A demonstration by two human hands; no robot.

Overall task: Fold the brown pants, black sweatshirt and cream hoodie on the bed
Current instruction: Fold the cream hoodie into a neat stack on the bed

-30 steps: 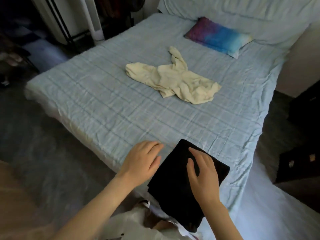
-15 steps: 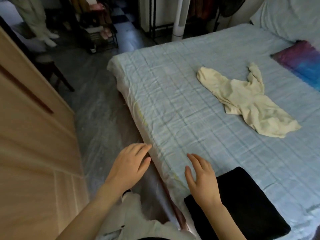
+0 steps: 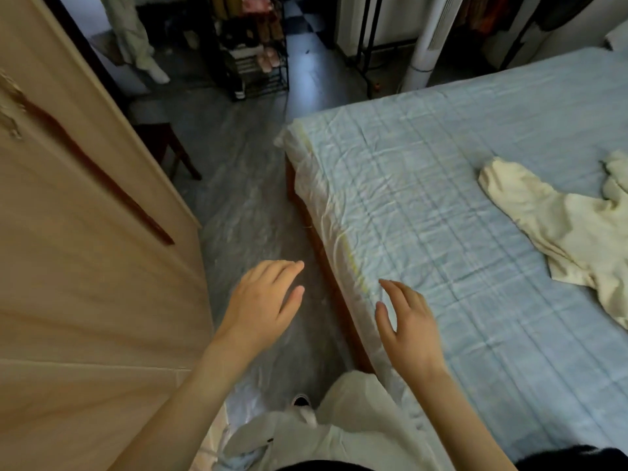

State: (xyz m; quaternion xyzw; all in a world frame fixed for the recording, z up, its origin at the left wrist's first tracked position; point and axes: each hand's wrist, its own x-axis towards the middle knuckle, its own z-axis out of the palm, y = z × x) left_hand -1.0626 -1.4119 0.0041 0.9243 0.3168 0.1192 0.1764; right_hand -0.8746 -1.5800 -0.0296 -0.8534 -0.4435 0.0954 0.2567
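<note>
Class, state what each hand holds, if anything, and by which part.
Nothing is held. The left hand is open over the floor, the right hand open over the bed edge; the cream hoodie lies apart, untouched.

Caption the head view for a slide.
Left hand and right hand hover open and empty by the bed edge; the cream hoodie lies unfolded on it.
</note>
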